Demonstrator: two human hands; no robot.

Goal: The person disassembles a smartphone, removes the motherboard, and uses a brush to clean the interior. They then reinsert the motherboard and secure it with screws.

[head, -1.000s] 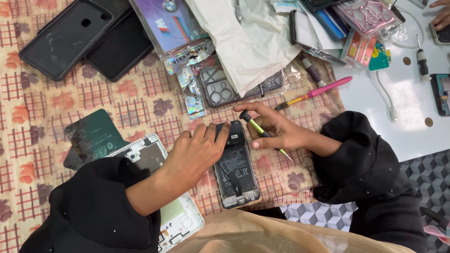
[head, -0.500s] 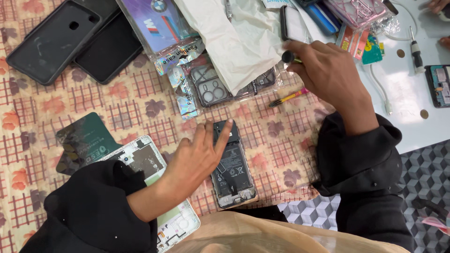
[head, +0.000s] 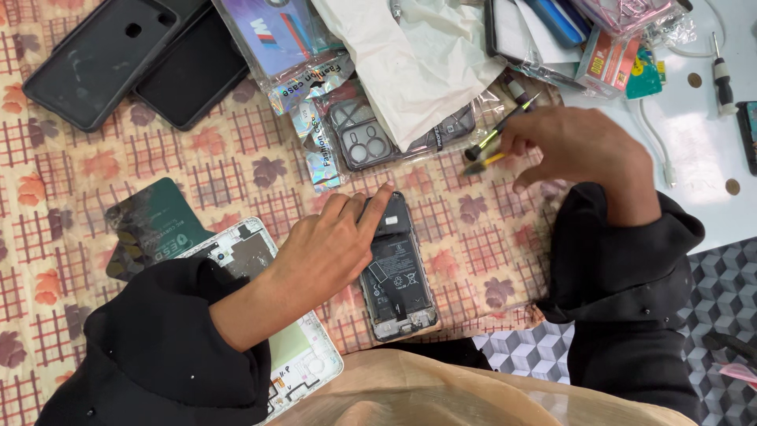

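An opened phone (head: pixel 397 280) with its back off and battery showing lies on the patterned cloth (head: pixel 236 158). My left hand (head: pixel 335 248) rests on its left side, forefinger on the top edge. My right hand (head: pixel 576 146) hovers to the upper right of the phone, fingers pinched on a thin black and green screwdriver (head: pixel 493 136). Just below that tool a yellow and pink pen-like tool (head: pixel 482 163) lies on the cloth.
A white phone frame (head: pixel 303 355) and a dark green panel (head: pixel 154 229) lie under my left forearm. Two black phone cases (head: pixel 102 59) sit top left. Packaged cases (head: pixel 359 142), white paper (head: pixel 418 63) and boxes crowd the top. A white table (head: pixel 702 134) with cables lies right.
My right hand left the phone, reached up to the pile of packages, and now holds a black and green screwdriver a little lower. My left hand stayed on the phone.
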